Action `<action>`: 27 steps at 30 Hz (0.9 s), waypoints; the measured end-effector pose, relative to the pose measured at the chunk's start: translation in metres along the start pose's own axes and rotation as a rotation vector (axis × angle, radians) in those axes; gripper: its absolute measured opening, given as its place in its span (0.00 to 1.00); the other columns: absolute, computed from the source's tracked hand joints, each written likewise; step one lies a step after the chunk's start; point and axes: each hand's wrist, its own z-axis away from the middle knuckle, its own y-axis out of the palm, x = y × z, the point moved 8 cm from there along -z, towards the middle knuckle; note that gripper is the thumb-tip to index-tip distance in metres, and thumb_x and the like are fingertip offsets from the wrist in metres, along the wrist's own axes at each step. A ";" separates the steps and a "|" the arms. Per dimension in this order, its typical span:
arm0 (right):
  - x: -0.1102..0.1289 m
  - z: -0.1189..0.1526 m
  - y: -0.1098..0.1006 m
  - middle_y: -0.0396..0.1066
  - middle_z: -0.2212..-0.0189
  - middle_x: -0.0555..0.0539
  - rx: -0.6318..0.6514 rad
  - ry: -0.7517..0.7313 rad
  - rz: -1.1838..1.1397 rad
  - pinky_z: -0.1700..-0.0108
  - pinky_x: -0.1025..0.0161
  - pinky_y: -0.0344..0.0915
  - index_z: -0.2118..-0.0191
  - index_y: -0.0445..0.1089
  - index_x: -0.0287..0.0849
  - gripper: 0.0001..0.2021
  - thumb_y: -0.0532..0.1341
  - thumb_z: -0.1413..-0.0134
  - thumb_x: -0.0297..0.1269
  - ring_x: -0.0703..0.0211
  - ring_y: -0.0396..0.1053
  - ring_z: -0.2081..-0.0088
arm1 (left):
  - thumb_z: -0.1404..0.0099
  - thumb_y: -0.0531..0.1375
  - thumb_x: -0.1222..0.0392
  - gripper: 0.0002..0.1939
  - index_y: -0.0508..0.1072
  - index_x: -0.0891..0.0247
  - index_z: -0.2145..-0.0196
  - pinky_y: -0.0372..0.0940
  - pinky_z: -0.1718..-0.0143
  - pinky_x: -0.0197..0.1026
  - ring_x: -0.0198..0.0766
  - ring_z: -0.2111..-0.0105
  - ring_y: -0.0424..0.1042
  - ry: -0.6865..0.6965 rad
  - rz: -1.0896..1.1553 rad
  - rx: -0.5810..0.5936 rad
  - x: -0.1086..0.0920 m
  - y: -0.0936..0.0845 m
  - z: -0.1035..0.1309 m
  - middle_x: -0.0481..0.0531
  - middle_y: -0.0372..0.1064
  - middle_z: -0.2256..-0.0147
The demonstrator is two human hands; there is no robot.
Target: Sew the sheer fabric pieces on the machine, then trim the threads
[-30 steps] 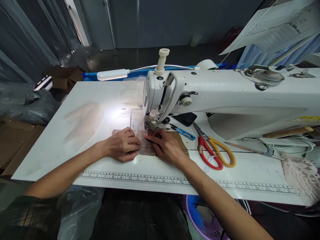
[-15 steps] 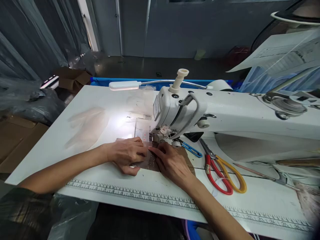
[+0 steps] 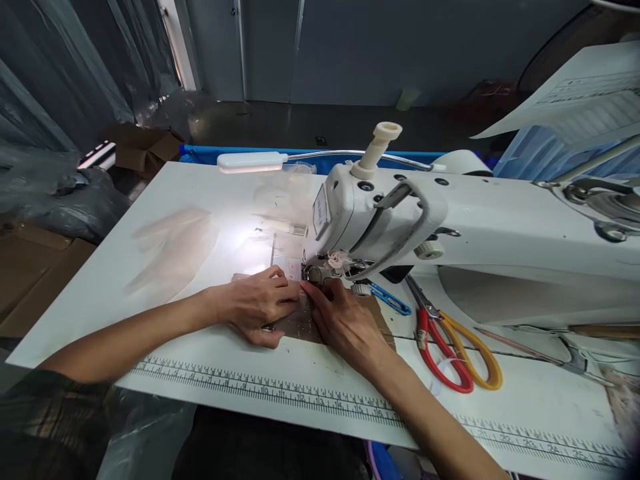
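Two bare forearms, no watch or rings visible. Left hand (image 3: 257,305) and right hand (image 3: 345,321) without gloves. Dark plaid sleeve (image 3: 45,427) bunched above the left elbow.

open white table (image 3: 165,267) leftward; sewing machine head (image 3: 360,213) and scissors (image 3: 450,340) crowding the right

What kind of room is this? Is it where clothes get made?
Probably a sewing workshop. A big white industrial sewing machine stands on a table with a printed ruler, scissors lie beside it, and both hands press fabric under the needle.
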 end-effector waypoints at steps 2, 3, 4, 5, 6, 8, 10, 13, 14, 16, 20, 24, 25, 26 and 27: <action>0.002 0.002 0.000 0.68 0.59 0.37 -0.030 -0.040 -0.018 0.75 0.64 0.59 0.43 0.65 0.46 0.21 0.53 0.41 0.29 0.53 0.68 0.68 | 0.40 0.52 0.52 0.18 0.74 0.69 0.63 0.59 0.59 0.50 0.45 0.64 0.64 -0.024 -0.010 0.013 0.001 0.002 0.000 0.62 0.68 0.58; 0.003 0.003 -0.001 0.68 0.59 0.37 -0.062 -0.074 -0.034 0.74 0.63 0.61 0.43 0.65 0.45 0.21 0.52 0.41 0.29 0.53 0.68 0.68 | 0.40 0.52 0.52 0.19 0.74 0.69 0.63 0.59 0.59 0.50 0.45 0.65 0.64 -0.036 -0.013 0.013 0.002 0.003 -0.001 0.62 0.68 0.57; 0.005 0.005 -0.003 0.68 0.59 0.37 -0.100 -0.108 -0.049 0.73 0.62 0.62 0.44 0.65 0.44 0.21 0.51 0.42 0.29 0.53 0.68 0.67 | 0.40 0.52 0.51 0.19 0.74 0.69 0.63 0.59 0.59 0.50 0.45 0.65 0.64 -0.047 -0.016 0.008 0.002 0.004 -0.001 0.63 0.68 0.55; 0.006 0.007 -0.004 0.68 0.59 0.37 -0.137 -0.134 -0.060 0.71 0.61 0.64 0.44 0.65 0.43 0.21 0.50 0.42 0.29 0.53 0.68 0.67 | 0.40 0.52 0.51 0.19 0.74 0.69 0.63 0.59 0.59 0.50 0.45 0.65 0.64 -0.055 -0.017 -0.002 0.003 0.004 -0.002 0.63 0.68 0.54; 0.006 0.008 -0.005 0.68 0.59 0.37 -0.166 -0.146 -0.063 0.70 0.61 0.64 0.44 0.65 0.42 0.21 0.50 0.42 0.29 0.53 0.68 0.67 | 0.39 0.52 0.51 0.20 0.74 0.70 0.63 0.59 0.59 0.51 0.45 0.65 0.64 -0.060 -0.020 -0.012 0.003 0.004 -0.002 0.64 0.67 0.54; 0.005 0.008 -0.004 0.68 0.59 0.38 -0.191 -0.143 -0.054 0.71 0.61 0.64 0.44 0.65 0.42 0.21 0.49 0.42 0.30 0.54 0.68 0.68 | 0.39 0.51 0.51 0.20 0.74 0.71 0.62 0.59 0.59 0.52 0.46 0.65 0.64 -0.068 -0.027 -0.027 0.004 0.005 -0.003 0.64 0.68 0.56; 0.004 0.006 -0.002 0.68 0.60 0.38 -0.185 -0.129 -0.035 0.73 0.63 0.62 0.43 0.64 0.43 0.22 0.49 0.42 0.30 0.55 0.68 0.70 | 0.39 0.51 0.51 0.21 0.74 0.71 0.62 0.59 0.58 0.52 0.47 0.64 0.64 -0.081 -0.036 -0.032 0.005 0.006 -0.003 0.63 0.68 0.59; 0.003 0.003 -0.001 0.69 0.62 0.38 -0.159 -0.104 -0.012 0.77 0.64 0.58 0.43 0.64 0.44 0.21 0.48 0.41 0.31 0.56 0.67 0.72 | 0.39 0.51 0.50 0.21 0.74 0.71 0.62 0.59 0.59 0.51 0.46 0.65 0.63 -0.102 -0.053 -0.037 0.007 0.007 -0.004 0.62 0.68 0.61; 0.002 0.003 -0.001 0.69 0.62 0.37 -0.149 -0.096 -0.013 0.78 0.64 0.57 0.43 0.64 0.44 0.21 0.48 0.40 0.31 0.55 0.67 0.72 | 0.38 0.51 0.50 0.21 0.74 0.71 0.62 0.59 0.59 0.51 0.46 0.65 0.63 -0.109 -0.057 -0.037 0.008 0.007 -0.004 0.62 0.68 0.61; 0.002 0.003 -0.001 0.68 0.61 0.37 -0.142 -0.094 -0.038 0.77 0.64 0.58 0.43 0.64 0.43 0.20 0.48 0.40 0.32 0.55 0.68 0.72 | 0.38 0.50 0.50 0.22 0.74 0.71 0.61 0.58 0.58 0.51 0.45 0.65 0.63 -0.121 -0.060 -0.035 0.010 0.007 -0.004 0.62 0.68 0.61; 0.001 0.004 -0.003 0.69 0.61 0.37 -0.170 -0.098 -0.066 0.73 0.62 0.62 0.44 0.66 0.43 0.19 0.51 0.40 0.32 0.55 0.69 0.70 | 0.37 0.50 0.49 0.23 0.73 0.71 0.60 0.59 0.58 0.50 0.45 0.64 0.63 -0.150 -0.057 -0.030 0.014 0.008 -0.006 0.62 0.67 0.58; 0.000 0.001 -0.002 0.70 0.65 0.39 -0.149 -0.076 -0.033 0.75 0.64 0.60 0.45 0.67 0.44 0.18 0.52 0.40 0.33 0.55 0.69 0.72 | 0.38 0.52 0.47 0.24 0.72 0.72 0.59 0.59 0.58 0.51 0.46 0.65 0.63 -0.187 -0.059 -0.024 0.018 0.009 -0.006 0.63 0.67 0.57; 0.000 0.001 -0.003 0.70 0.66 0.39 -0.146 -0.073 -0.035 0.75 0.64 0.60 0.45 0.67 0.44 0.18 0.52 0.40 0.33 0.55 0.69 0.72 | 0.38 0.52 0.46 0.24 0.72 0.72 0.59 0.59 0.58 0.51 0.46 0.64 0.63 -0.194 -0.062 -0.029 0.019 0.009 -0.006 0.63 0.67 0.57; 0.000 0.001 -0.004 0.71 0.65 0.39 -0.150 -0.071 -0.042 0.75 0.64 0.60 0.45 0.67 0.43 0.19 0.51 0.39 0.32 0.55 0.69 0.72 | 0.38 0.52 0.46 0.25 0.72 0.72 0.58 0.59 0.58 0.51 0.46 0.64 0.64 -0.200 -0.065 -0.035 0.020 0.008 -0.005 0.64 0.66 0.56; 0.001 0.001 -0.005 0.71 0.65 0.38 -0.157 -0.075 -0.051 0.75 0.64 0.61 0.45 0.67 0.43 0.19 0.51 0.40 0.32 0.54 0.69 0.71 | 0.37 0.52 0.46 0.25 0.72 0.73 0.57 0.59 0.58 0.52 0.47 0.63 0.64 -0.204 -0.066 -0.040 0.020 0.008 -0.005 0.64 0.66 0.55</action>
